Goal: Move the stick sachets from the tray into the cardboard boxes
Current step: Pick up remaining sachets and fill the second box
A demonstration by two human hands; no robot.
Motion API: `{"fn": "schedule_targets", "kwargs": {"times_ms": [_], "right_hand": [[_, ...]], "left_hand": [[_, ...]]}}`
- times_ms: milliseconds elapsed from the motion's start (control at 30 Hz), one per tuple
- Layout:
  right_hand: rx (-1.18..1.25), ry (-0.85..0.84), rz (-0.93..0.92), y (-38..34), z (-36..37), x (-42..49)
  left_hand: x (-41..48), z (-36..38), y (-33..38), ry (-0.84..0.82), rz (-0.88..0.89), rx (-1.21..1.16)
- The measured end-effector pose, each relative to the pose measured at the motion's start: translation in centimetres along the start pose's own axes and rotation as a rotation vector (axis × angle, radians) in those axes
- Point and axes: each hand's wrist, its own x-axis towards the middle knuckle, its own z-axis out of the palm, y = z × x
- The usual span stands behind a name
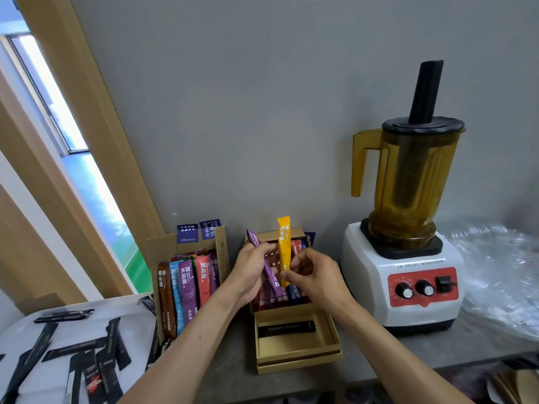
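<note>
Sachets in black wrappers (78,346) lie scattered on the white tray (137,313) at the left. Just beside it stands an open cardboard box (159,249) packed with coloured sachets (186,284). Over the second box (297,360), the left hand (250,272) grips a purple sachet (269,272) and the right hand (316,279) pinches an orange sachet (283,249) upright, the hands close together. One black sachet (287,328) lies in that box's front compartment. A blender (405,228) stands on the worktop (408,348) at the right.
</note>
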Motion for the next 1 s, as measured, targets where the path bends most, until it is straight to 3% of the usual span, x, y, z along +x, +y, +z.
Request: {"fn": "schedule_targets", "kwargs": {"times_ms": [300,600,700,833,900,1000], "right_hand": [[-0.022,0.012,0.017,0.5,-0.2,-0.2],[-0.046,-0.094,0.039,1.4,-0.7,-0.7],[0.174,-0.099,0.141,1.1,-1.5,-0.7],[0.832,0.018,0.322,-0.1,-3.2,-0.5],[1.069,0.115,0.309,-1.0,-3.8,0.4],[1.011,0.188,0.161,-2.5,-4.0,1.9]], "left_hand": [[-0.1,-0.3,-0.1,0.004,0.078,0.234],[0.0,-0.8,0.1,0.149,0.240,0.237],[0.2,-1.0,-0.2,0.224,0.294,0.312],[0.1,-2.0,-0.3,0.239,0.225,0.392],[-0.1,-2.4,-0.5,0.206,0.152,0.459],[-0.2,-2.5,-0.9,0.164,0.086,0.480]]}}
